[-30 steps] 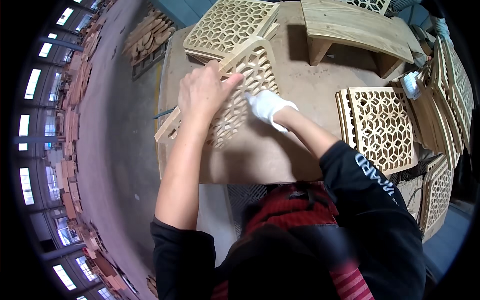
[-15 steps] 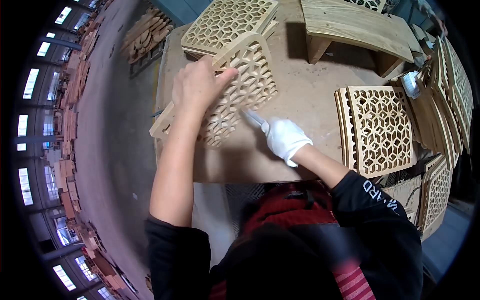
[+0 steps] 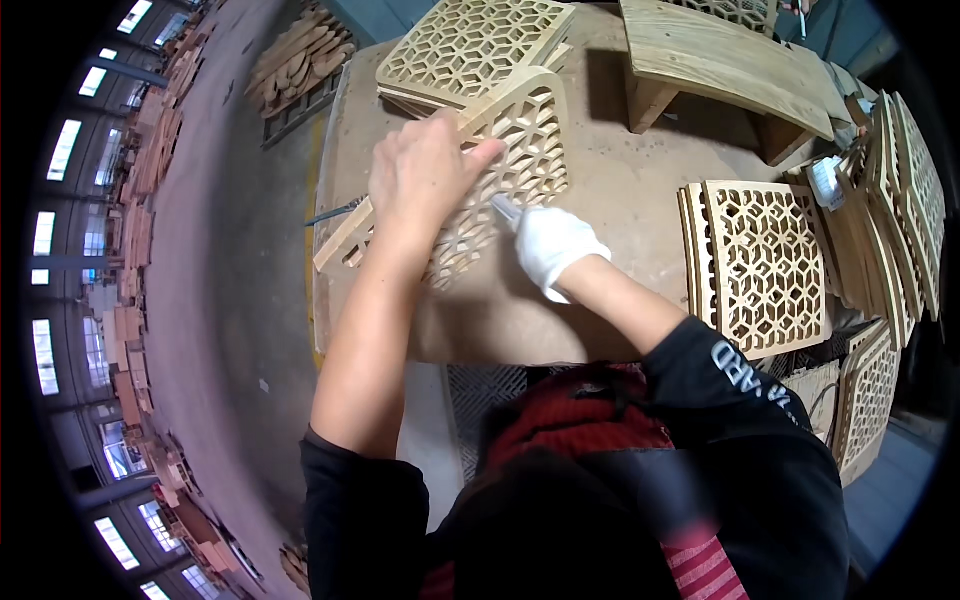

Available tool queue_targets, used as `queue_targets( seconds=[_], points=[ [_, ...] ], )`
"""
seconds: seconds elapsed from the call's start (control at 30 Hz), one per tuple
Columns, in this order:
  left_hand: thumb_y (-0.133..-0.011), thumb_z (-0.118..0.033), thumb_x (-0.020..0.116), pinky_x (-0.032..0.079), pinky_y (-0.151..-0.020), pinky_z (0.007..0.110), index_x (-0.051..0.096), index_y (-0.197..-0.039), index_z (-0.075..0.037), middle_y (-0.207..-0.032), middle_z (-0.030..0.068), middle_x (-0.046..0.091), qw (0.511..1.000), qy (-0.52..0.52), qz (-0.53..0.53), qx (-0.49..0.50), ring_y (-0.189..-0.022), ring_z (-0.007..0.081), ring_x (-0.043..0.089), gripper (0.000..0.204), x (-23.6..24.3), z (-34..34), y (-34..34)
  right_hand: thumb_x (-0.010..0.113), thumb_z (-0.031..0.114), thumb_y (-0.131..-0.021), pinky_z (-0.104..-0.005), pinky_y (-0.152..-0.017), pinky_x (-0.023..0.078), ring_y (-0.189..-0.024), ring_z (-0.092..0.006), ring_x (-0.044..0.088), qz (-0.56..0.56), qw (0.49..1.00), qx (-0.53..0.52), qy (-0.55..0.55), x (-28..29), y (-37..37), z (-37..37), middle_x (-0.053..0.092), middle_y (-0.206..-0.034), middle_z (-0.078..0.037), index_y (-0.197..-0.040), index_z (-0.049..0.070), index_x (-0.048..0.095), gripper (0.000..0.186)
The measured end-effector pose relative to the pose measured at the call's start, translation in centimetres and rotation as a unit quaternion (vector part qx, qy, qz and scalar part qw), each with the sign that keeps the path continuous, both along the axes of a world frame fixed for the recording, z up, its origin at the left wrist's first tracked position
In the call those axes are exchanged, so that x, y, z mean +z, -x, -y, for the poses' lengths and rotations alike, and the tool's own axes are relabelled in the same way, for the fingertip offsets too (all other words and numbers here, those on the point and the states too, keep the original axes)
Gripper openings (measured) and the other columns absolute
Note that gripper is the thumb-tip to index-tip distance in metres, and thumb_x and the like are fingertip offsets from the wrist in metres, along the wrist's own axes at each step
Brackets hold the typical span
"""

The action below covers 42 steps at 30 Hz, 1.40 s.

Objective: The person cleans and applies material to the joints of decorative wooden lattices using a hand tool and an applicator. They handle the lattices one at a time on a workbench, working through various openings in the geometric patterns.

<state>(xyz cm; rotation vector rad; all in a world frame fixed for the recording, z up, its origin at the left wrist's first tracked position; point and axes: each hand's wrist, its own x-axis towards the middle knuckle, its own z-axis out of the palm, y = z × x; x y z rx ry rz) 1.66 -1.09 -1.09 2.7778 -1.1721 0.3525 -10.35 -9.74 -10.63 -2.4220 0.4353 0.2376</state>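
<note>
A pale wooden lattice panel (image 3: 532, 140) with star cut-outs lies askew on the table (image 3: 630, 230), raised edge toward me. My bare left hand (image 3: 425, 170) grips its near-left part, thumb over the openwork, fingers wrapped over the frame. My right hand (image 3: 555, 245), in a white glove, is closed on a slim grey metal tool (image 3: 505, 208), blurred, whose tip meets the panel's cut-outs just below my left thumb. A dark thin item (image 3: 330, 214) pokes out beside the panel's left end.
Stacked lattice panels sit behind (image 3: 470, 45) and at right (image 3: 755, 260), with more leaning panels (image 3: 915, 200) and a white brush-like item (image 3: 827, 182). A wooden bench (image 3: 720, 70) stands at back right. Timber offcuts (image 3: 300, 60) lie beyond the table's left edge.
My right hand with the tool moved down and right from the panel, then back up and left onto it. My left hand keeps its hold; the view has shifted slightly.
</note>
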Motion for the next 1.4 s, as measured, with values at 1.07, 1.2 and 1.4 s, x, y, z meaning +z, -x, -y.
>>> queue_targets(
  seconds=[1.07, 1.2, 1.4],
  points=[
    [-0.079, -0.061, 0.072, 0.056, -0.070, 0.046, 0.066, -0.083, -0.002, -0.075, 0.0213, 0.069, 0.999, -0.028, 0.011, 0.027, -0.075, 0.0385, 0.070, 0.060, 0.3, 0.5, 1.7, 0.038, 0.030, -0.102, -0.0517, -0.083, 0.049, -0.094, -0.0474, 0.064, -0.073, 0.984, 0.042, -0.158, -3.2, 5.0, 0.0, 0.067, -0.100, -0.030, -0.108, 0.001, 0.068, 0.042],
    [-0.079, -0.059, 0.074, 0.056, -0.070, 0.046, 0.067, -0.083, -0.002, -0.075, 0.0208, 0.070, 0.999, -0.033, 0.006, 0.027, -0.075, 0.0387, 0.070, 0.058, 0.6, 0.8, 1.5, 0.035, 0.024, -0.103, -0.0497, -0.083, 0.050, -0.094, -0.0448, 0.064, -0.027, 0.986, 0.079, -0.146, -3.6, 3.6, 0.1, 0.066, -0.102, -0.029, -0.125, 0.006, 0.060, 0.039],
    [-0.079, -0.058, 0.074, 0.055, -0.074, 0.045, 0.068, -0.085, -0.002, -0.078, 0.0218, 0.070, 0.999, -0.033, 0.001, 0.032, -0.078, 0.0387, 0.070, 0.057, 0.5, 0.5, 1.4, 0.041, 0.060, -0.100, -0.0365, -0.043, 0.039, -0.044, -0.0191, 0.045, -0.056, 0.926, -0.048, -0.369, -2.0, 1.4, 0.0, 0.048, -0.057, -0.008, -0.100, 0.002, 0.066, 0.063]
  ],
)
